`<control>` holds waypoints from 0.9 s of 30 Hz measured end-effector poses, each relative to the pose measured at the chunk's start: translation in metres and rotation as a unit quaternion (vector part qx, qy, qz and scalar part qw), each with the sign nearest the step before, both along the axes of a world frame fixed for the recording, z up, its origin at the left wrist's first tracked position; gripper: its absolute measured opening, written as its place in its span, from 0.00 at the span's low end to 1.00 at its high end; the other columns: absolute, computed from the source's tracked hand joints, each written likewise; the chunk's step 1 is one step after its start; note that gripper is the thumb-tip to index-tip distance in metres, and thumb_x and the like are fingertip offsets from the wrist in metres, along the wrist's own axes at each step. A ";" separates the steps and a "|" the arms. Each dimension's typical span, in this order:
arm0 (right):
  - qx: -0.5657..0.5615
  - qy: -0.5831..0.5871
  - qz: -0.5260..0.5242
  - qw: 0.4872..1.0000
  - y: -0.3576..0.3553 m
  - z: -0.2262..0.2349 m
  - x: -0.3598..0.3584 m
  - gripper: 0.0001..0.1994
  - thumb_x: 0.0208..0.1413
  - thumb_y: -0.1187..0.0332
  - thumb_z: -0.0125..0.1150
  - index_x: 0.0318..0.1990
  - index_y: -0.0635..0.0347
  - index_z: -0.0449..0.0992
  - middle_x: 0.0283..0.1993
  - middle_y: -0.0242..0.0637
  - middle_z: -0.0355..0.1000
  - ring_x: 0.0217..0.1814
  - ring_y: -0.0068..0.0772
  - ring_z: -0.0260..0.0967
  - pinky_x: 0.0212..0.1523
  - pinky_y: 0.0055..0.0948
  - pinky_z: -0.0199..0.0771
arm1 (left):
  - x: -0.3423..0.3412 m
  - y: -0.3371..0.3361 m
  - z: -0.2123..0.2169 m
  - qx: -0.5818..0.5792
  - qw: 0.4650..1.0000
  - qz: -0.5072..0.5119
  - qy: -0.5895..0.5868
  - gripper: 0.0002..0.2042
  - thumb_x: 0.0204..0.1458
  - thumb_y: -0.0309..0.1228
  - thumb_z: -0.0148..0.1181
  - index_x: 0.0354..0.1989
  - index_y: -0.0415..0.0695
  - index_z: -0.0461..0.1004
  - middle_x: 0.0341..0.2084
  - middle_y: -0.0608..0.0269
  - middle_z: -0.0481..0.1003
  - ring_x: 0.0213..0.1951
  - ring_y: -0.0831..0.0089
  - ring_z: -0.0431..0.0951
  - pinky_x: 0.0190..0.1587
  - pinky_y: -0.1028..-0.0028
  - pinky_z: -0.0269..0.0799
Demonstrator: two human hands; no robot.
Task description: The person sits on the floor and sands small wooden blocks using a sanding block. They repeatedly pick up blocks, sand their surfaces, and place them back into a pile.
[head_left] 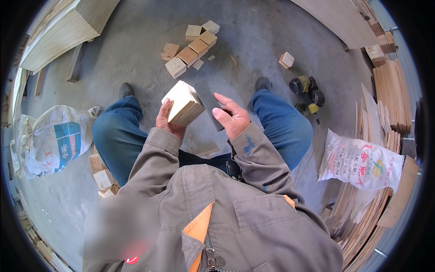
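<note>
My left hand [166, 121] grips a pale laminated wood block [182, 103] from below, tilted, in front of my chest. My right hand [232, 117] holds a thin dark flat piece [208, 99] right beside the block, thumb stretched along its near edge. Both hands hover between my knees in blue jeans. On the concrete floor beyond them lies a cluster of several small wooden blocks [190, 47], and one more single block [286, 60] sits further right.
A yellow and black nail gun [308, 90] lies on the floor by my right leg. A white printed sack [360, 164] rests on stacked thin boards [392, 93] at right. Another sack [52, 140] and more blocks [102, 174] are at left. Large plywood sheets [63, 29] lean top left.
</note>
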State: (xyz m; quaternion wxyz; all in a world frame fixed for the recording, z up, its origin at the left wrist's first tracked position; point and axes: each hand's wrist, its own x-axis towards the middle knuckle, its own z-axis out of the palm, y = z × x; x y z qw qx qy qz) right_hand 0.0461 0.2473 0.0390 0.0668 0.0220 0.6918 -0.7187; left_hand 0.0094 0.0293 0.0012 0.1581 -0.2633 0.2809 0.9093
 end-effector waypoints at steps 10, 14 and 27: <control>0.007 -0.033 -0.037 0.999 -0.012 -0.013 0.001 0.24 0.64 0.69 0.63 0.67 0.65 0.71 0.59 0.44 0.75 0.57 0.28 0.72 0.57 0.27 0.73 | 0.004 0.000 0.016 0.017 0.996 -0.046 -0.077 0.30 0.58 0.42 0.61 0.68 0.45 0.63 0.60 0.50 0.72 0.60 0.49 0.73 0.65 0.44 0.67; 0.063 -0.019 -0.086 0.994 -0.010 -0.009 -0.001 0.24 0.64 0.68 0.63 0.66 0.65 0.72 0.60 0.45 0.74 0.58 0.31 0.72 0.59 0.28 0.72 | 0.003 0.006 0.018 -0.027 0.996 -0.015 -0.085 0.30 0.60 0.43 0.59 0.68 0.44 0.62 0.59 0.50 0.72 0.60 0.50 0.74 0.63 0.47 0.71; 0.225 0.153 -0.064 0.960 -0.026 -0.008 -0.014 0.24 0.61 0.67 0.63 0.63 0.67 0.74 0.66 0.55 0.70 0.70 0.50 0.68 0.70 0.38 0.65 | 0.010 0.002 0.024 0.024 0.995 -0.067 -0.073 0.30 0.59 0.43 0.59 0.67 0.43 0.64 0.58 0.47 0.73 0.58 0.49 0.75 0.64 0.46 0.71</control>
